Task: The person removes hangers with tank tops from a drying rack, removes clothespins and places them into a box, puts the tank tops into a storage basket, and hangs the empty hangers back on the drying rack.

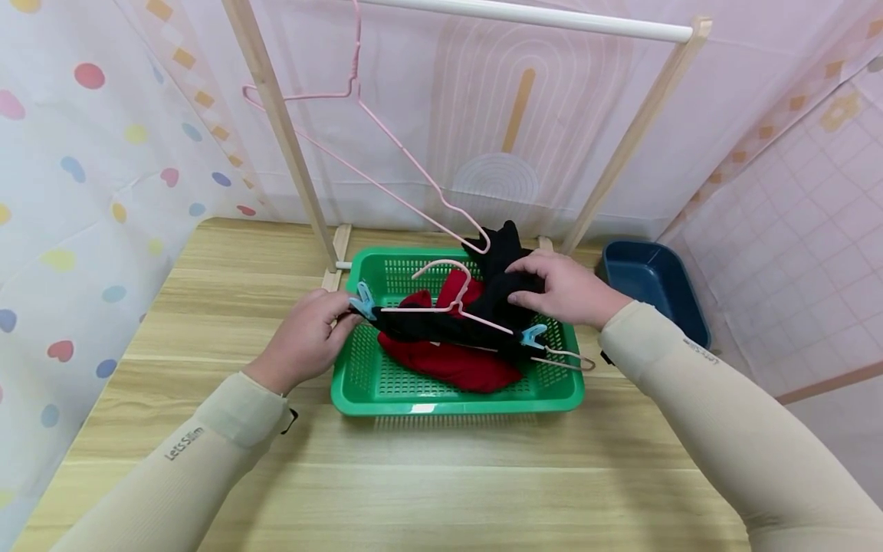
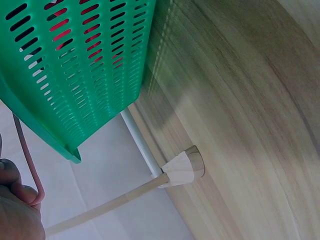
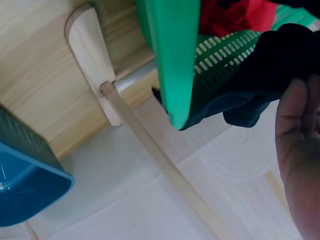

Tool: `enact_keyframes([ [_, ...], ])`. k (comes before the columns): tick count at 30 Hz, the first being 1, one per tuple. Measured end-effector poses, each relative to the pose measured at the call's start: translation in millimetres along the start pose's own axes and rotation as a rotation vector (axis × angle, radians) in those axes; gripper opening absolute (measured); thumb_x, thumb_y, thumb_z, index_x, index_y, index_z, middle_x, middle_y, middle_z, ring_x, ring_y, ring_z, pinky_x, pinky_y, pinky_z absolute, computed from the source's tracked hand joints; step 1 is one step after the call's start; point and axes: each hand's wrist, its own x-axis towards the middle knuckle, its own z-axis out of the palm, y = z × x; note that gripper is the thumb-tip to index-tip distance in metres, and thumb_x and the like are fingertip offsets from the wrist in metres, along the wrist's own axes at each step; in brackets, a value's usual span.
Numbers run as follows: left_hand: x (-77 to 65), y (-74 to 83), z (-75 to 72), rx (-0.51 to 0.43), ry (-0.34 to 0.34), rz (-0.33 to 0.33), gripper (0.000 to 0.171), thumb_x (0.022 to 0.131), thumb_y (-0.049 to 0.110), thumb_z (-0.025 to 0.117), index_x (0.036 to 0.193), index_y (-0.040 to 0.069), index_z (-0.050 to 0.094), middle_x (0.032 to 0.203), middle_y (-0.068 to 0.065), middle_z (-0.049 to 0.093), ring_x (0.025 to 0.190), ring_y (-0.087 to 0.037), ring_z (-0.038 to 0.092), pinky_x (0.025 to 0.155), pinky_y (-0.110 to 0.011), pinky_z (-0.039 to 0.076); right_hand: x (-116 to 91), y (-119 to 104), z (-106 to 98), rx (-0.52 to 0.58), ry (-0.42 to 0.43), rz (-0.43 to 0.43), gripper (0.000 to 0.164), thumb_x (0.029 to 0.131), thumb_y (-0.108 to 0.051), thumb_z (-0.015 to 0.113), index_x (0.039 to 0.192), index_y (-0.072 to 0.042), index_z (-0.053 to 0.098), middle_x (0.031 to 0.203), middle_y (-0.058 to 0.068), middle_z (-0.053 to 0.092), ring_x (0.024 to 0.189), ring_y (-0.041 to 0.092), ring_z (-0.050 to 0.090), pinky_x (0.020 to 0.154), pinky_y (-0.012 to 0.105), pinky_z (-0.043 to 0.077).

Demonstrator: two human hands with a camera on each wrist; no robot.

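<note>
A pink clip hanger (image 1: 457,305) lies across the green basket (image 1: 458,406), with a black garment (image 1: 441,328) fixed to it by two light-blue clips, the left clip (image 1: 364,300) and the right clip (image 1: 533,335). My left hand (image 1: 310,333) pinches the hanger's left end beside that clip; in the left wrist view its pink wire (image 2: 27,160) bends at the fingers. My right hand (image 1: 562,285) touches the bunched black cloth (image 1: 502,253) at the basket's back right, thumb and fingers apart. Red cloth (image 1: 455,364) lies beneath the black garment.
Over the basket's back hangs a second pink hanger (image 1: 407,153), in front of a rack with a white rail (image 1: 538,14) and wooden posts (image 1: 628,146). A dark blue basin (image 1: 658,280) stands at the right of the wooden table (image 1: 441,491).
</note>
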Motion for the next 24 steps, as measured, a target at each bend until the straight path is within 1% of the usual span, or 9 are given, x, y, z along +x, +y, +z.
enact_keyframes([
  [3,-0.1,-0.1,-0.4,0.0,0.0,0.003,0.011,0.099,0.005,0.069,0.105,0.014,0.073,0.087,0.003,0.07,0.077,-0.016,0.05,0.073,-0.036,0.04,7.0,0.9,-1.2,-0.043,-0.003,0.062,0.062,0.097,-0.033,0.078,0.15,-0.012,0.056,0.149,0.017,0.05,0.132,0.036,0.054,0.111,0.054,0.047],
  [6,0.0,-0.1,-0.9,0.004,0.001,0.003,0.01,0.099,0.005,0.069,0.104,0.014,0.072,0.084,0.003,0.067,0.077,-0.016,0.05,0.074,-0.036,0.04,17.5,0.7,-2.5,-0.086,-0.047,0.128,0.08,0.096,-0.037,0.078,0.163,-0.018,0.04,0.168,0.02,0.027,0.151,0.043,0.035,0.118,0.06,0.04],
  [8,-0.4,0.2,-1.2,0.008,0.0,0.0,0.009,0.099,0.005,0.069,0.103,0.013,0.072,0.082,0.003,0.066,0.077,-0.017,0.049,0.073,-0.036,0.039,26.1,1.5,-2.9,-0.113,-0.091,0.16,0.087,0.095,-0.038,0.078,0.167,-0.023,0.031,0.175,0.02,0.012,0.159,0.047,0.019,0.122,0.062,0.034],
  [9,-0.6,0.7,-1.5,0.008,0.0,-0.002,0.009,0.099,0.006,0.069,0.102,0.014,0.072,0.082,0.003,0.065,0.077,-0.016,0.049,0.073,-0.036,0.039,30.4,1.7,-2.9,-0.124,-0.111,0.174,0.089,0.095,-0.038,0.078,0.168,-0.025,0.028,0.176,0.02,0.007,0.16,0.049,0.014,0.123,0.063,0.032],
  [11,-0.7,0.9,-1.2,0.01,-0.003,-0.007,0.009,0.099,0.006,0.069,0.103,0.014,0.072,0.082,0.003,0.065,0.077,-0.016,0.049,0.072,-0.036,0.039,38.9,3.1,-2.9,-0.149,-0.14,0.192,0.091,0.095,-0.037,0.079,0.169,-0.028,0.025,0.177,0.02,0.001,0.16,0.051,0.011,0.124,0.063,0.031],
  [15,-0.4,1.3,0.0,0.012,-0.005,-0.001,0.009,0.099,0.006,0.069,0.103,0.014,0.072,0.085,0.002,0.067,0.077,-0.017,0.051,0.073,-0.036,0.04,52.7,5.4,-2.4,-0.217,-0.185,0.216,0.092,0.096,-0.035,0.078,0.169,-0.029,0.023,0.175,0.026,0.005,0.158,0.055,0.015,0.124,0.061,0.031],
  [18,-0.2,1.9,0.5,0.01,-0.008,0.0,0.008,0.099,0.006,0.069,0.102,0.013,0.072,0.085,0.002,0.068,0.077,-0.017,0.051,0.074,-0.036,0.04,59.4,7.8,-0.6,-0.262,-0.21,0.216,0.088,0.097,-0.031,0.077,0.169,-0.026,0.025,0.172,0.028,0.017,0.157,0.053,0.022,0.125,0.061,0.03],
  [20,-0.3,2.9,0.2,0.007,-0.012,-0.003,0.008,0.1,0.006,0.068,0.101,0.014,0.071,0.085,0.003,0.068,0.078,-0.017,0.051,0.074,-0.036,0.04,62.2,9.7,1.2,-0.29,-0.211,0.195,0.081,0.098,-0.027,0.076,0.167,-0.023,0.032,0.168,0.029,0.03,0.154,0.05,0.031,0.125,0.061,0.03],
  [24,-0.4,4.7,-0.6,0.0,-0.019,-0.011,0.008,0.1,0.006,0.068,0.102,0.013,0.072,0.086,0.002,0.069,0.079,-0.017,0.052,0.074,-0.037,0.041,65.6,14.4,5.3,-0.33,-0.164,0.122,0.062,0.098,-0.016,0.073,0.156,-0.016,0.052,0.152,0.026,0.053,0.142,0.044,0.049,0.121,0.063,0.035],
])
